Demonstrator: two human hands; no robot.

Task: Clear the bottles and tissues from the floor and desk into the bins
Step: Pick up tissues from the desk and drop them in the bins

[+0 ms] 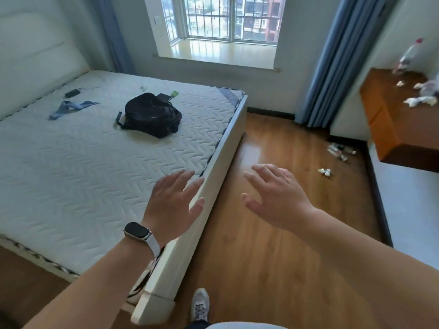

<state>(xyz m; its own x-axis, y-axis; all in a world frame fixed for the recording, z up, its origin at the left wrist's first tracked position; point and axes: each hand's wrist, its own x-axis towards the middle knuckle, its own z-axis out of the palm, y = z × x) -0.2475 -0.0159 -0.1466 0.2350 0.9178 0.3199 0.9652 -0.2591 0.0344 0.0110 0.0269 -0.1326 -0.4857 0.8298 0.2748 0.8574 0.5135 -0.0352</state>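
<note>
My left hand (174, 205), with a watch on its wrist, is held out with fingers spread over the bed's edge, holding nothing. My right hand (276, 195) is also spread and empty above the wooden floor. On the floor at the far right lie crushed bottles (339, 150) and a crumpled tissue (325, 172). The orange-brown desk (389, 119) at the right carries a clear bottle with a red cap (408, 55) and several crumpled tissues (419, 100). Both hands are far from all of these. No bin is in view.
A bed (95, 162) with a bare quilted mattress fills the left, with a black backpack (152, 115) on it. Wooden floor (273, 245) runs between bed and desk. Blue curtains (332, 67) hang beside the window (228, 20). My shoe (200, 305) shows at the bottom.
</note>
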